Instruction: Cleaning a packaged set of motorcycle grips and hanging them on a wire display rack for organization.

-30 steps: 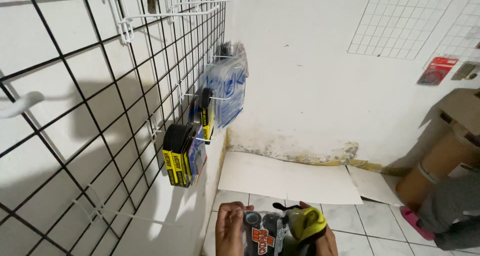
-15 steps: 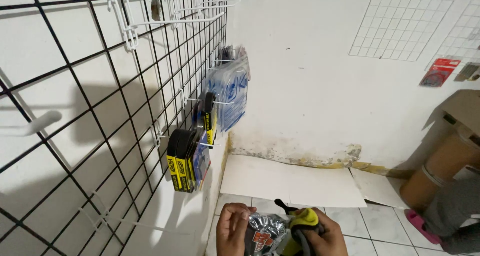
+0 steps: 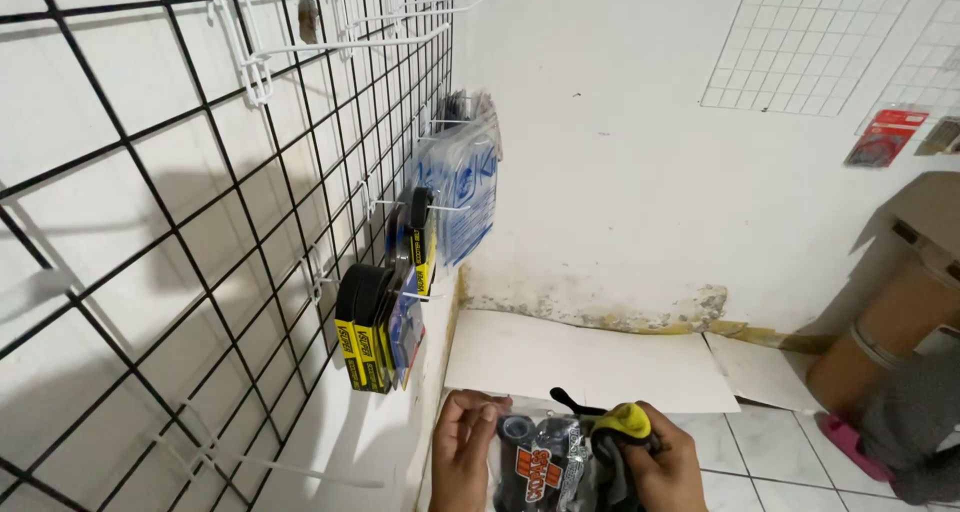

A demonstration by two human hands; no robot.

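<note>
Low in the head view, my left hand (image 3: 465,452) and my right hand (image 3: 668,467) both grip a clear plastic packet (image 3: 545,464) with a dark item and a red and orange label inside. A yellow and black piece (image 3: 620,422) sits against the fingers of my right hand at the packet's top. The packet is below and to the right of the black wire grid panel (image 3: 180,212) on the left wall. Black and yellow packaged goods (image 3: 368,327) hang from a white hook there, nearest my left hand.
Higher on the grid hang clear blue packets (image 3: 462,187) and empty white hooks (image 3: 330,47). White boards (image 3: 590,362) lie against the stained wall base on a tiled floor. A brown cardboard roll (image 3: 895,322) and someone's grey clothing (image 3: 915,422) sit at right. A white grid (image 3: 800,42) hangs on the back wall.
The view has swung slightly right and down, bringing my hands further up into frame. Both hands still hold the packet, shifted a little to the right.
</note>
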